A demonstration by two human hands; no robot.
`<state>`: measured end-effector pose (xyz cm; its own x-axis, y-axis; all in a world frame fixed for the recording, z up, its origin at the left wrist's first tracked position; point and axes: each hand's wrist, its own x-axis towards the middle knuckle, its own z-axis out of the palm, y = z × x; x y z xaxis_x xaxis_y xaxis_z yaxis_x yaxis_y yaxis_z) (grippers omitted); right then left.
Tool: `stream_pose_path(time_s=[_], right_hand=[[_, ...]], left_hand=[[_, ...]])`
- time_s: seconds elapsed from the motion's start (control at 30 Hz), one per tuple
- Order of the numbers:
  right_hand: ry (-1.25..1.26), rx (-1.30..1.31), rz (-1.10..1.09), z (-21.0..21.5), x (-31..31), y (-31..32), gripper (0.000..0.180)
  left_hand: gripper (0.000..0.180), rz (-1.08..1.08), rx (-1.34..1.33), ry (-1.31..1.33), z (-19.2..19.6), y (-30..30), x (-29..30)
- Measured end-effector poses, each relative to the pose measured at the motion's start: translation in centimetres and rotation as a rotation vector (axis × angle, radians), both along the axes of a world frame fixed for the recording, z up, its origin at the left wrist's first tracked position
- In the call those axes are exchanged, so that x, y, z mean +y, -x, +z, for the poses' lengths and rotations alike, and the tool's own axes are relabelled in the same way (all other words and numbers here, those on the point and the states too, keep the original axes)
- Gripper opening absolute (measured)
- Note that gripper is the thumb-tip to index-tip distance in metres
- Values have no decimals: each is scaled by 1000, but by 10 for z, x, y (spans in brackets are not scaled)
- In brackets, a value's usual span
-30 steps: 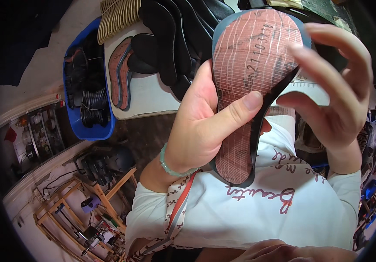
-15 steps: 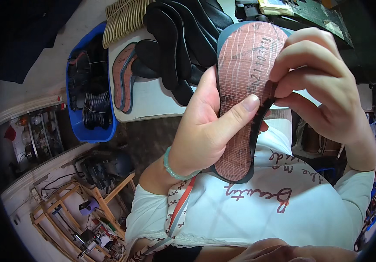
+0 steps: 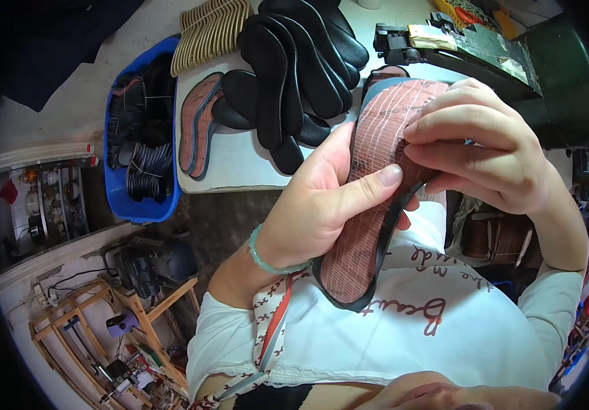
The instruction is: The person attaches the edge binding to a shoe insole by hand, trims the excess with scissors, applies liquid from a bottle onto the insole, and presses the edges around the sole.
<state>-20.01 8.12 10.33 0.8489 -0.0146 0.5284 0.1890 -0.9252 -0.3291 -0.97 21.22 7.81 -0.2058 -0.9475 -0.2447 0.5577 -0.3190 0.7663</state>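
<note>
Below, the pale surface (image 3: 240, 164) carries a fanned heap of black foam insoles (image 3: 294, 61), flat and rounded at the toes, beside a pair of reddish insoles with dark rims (image 3: 197, 123) and a stack of ribbed tan soles (image 3: 209, 31). At its left edge stands a blue plastic bin (image 3: 113, 184) filled with dark coiled pieces. A dark green machine (image 3: 513, 68) sits at the upper right. Held up in front of all this, hiding part of the heap, is a shoe insole (image 3: 366, 225): reddish-brown, finely ribbed, stitched in pale lines, edged with black rubber. The left hand (image 3: 315, 212) has its grip closed on it, thumb pressed across the face and fingers behind. The right hand (image 3: 486, 157) pinches the insole's upper edge with bent fingertips. A green bead bracelet (image 3: 267, 258) circles the left wrist.
</note>
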Motion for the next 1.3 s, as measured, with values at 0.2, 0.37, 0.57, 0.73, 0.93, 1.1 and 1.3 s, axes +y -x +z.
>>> stream_pose_path(time_s=[0.2, 0.37, 0.57, 0.73, 0.93, 1.1, 1.3], right_hand=[[-111, -79, 59, -3, 3, 0, 21], [-105, -76, -40, -10, 12, 1, 18], [-171, 39, -145, -14, 21, -1, 14], [-227, 172, -209, 2, 22, -8, 14], [-352, 251, -239, 4, 29, -10, 17], [-589, 252, -98, 0, 22, -16, 19], [-558, 149, -210, -6, 22, -26, 22]], left_hand=[[39, -64, 159, -130, 0, 3, -1], [42, -67, 132, -104, -5, 6, 0], [43, -30, 98, -86, -18, 7, 2], [50, -54, 173, -78, -20, 4, 5], [72, -87, 45, -13, -22, 4, 7], [57, -73, 16, -11, -23, 2, 11], [57, -43, 59, -64, -22, 1, 14]])
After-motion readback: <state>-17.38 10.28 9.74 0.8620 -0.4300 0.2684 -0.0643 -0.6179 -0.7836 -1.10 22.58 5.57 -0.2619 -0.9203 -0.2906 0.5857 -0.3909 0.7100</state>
